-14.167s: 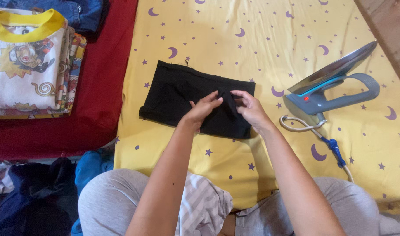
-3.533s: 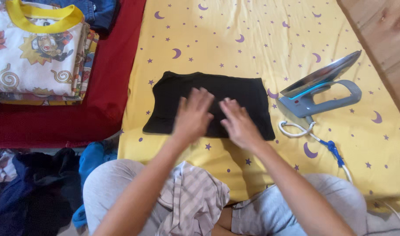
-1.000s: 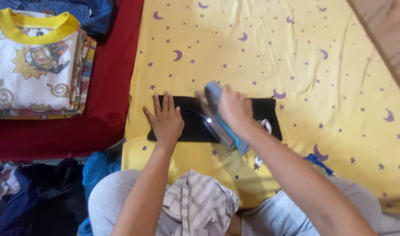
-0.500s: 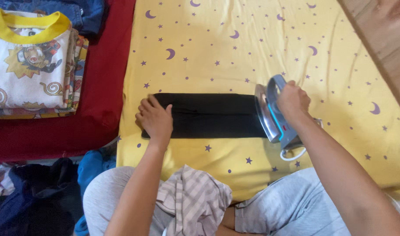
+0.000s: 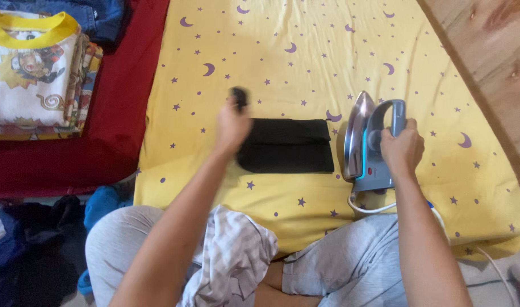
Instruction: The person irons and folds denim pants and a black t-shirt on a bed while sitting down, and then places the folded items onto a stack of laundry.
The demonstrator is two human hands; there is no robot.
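A folded black garment (image 5: 288,146) lies flat on the yellow cloth (image 5: 305,62) printed with purple moons and stars. My left hand (image 5: 232,124) grips the garment's left end, lifting a bit of black fabric above the cloth. My right hand (image 5: 403,149) is closed around the handle of a grey and blue iron (image 5: 369,142), which stands on its heel just right of the garment, its soleplate facing the garment. The iron's white cord (image 5: 379,207) trails toward my lap.
A stack of folded clothes (image 5: 35,68) topped by a white shirt with a yellow collar sits on a red cloth (image 5: 123,125) at left. Dark clothes (image 5: 27,244) are heaped at lower left. Wooden floor (image 5: 493,62) shows at upper right. My crossed legs (image 5: 339,267) are at the near edge.
My right hand took the iron off the garment's right end and stood it upright beside it. My left hand went from pressing the left end flat to picking it up.
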